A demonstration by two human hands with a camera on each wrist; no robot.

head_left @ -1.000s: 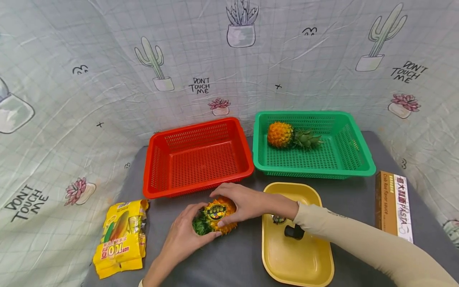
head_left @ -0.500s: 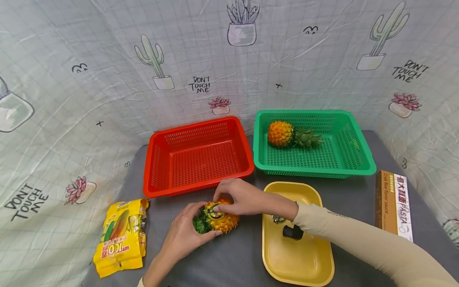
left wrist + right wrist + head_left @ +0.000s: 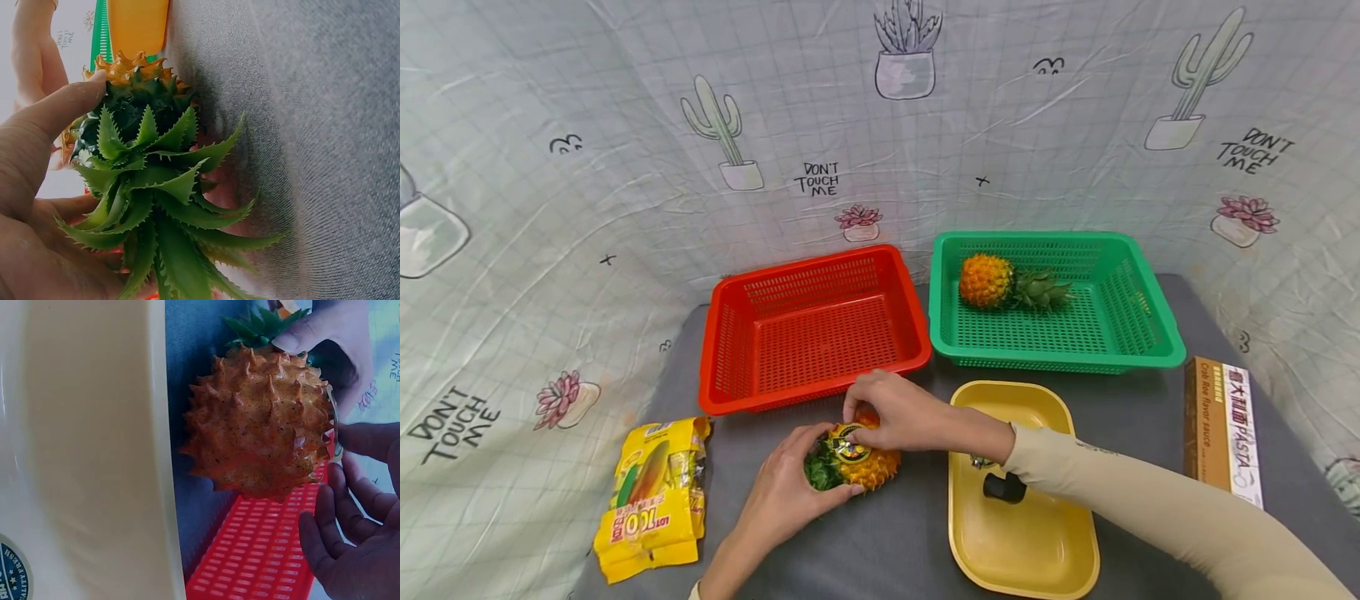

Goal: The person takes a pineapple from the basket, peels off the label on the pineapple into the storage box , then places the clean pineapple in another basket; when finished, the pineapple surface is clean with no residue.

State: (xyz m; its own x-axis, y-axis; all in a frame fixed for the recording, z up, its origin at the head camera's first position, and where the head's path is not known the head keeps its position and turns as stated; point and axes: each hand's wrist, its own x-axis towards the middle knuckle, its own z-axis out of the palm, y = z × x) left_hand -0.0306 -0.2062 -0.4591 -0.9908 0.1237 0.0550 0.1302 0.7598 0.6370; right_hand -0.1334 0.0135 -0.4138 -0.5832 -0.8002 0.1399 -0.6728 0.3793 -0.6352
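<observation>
A small pineapple (image 3: 877, 468) lies on the grey table in front of the red basket, its green leaves (image 3: 181, 250) pointing left. My left hand (image 3: 786, 477) holds it at the leaf end, thumb on the near side and fingers on the far side. On its upper side is a round black-and-gold sticker (image 3: 848, 452). My right hand (image 3: 904, 414) pinches at this sticker with thumb and index finger. In the right wrist view the sticker's edge (image 3: 338, 452) stands out from the spiky skin, while the other fingers stay bent and off the fruit.
Behind are a red basket (image 3: 736, 402) and a green basket (image 3: 1060, 360) holding another pineapple (image 3: 987, 282). A yellow tray (image 3: 1022, 554) sits under my right forearm, with a round label (image 3: 12, 575) inside. A yellow snack bag (image 3: 651, 500) lies left, a pasta box (image 3: 1225, 429) right.
My right hand was spread over the pineapple's right end. Its thumb and index finger have come together on the sticker. The left hand has kept its hold in place.
</observation>
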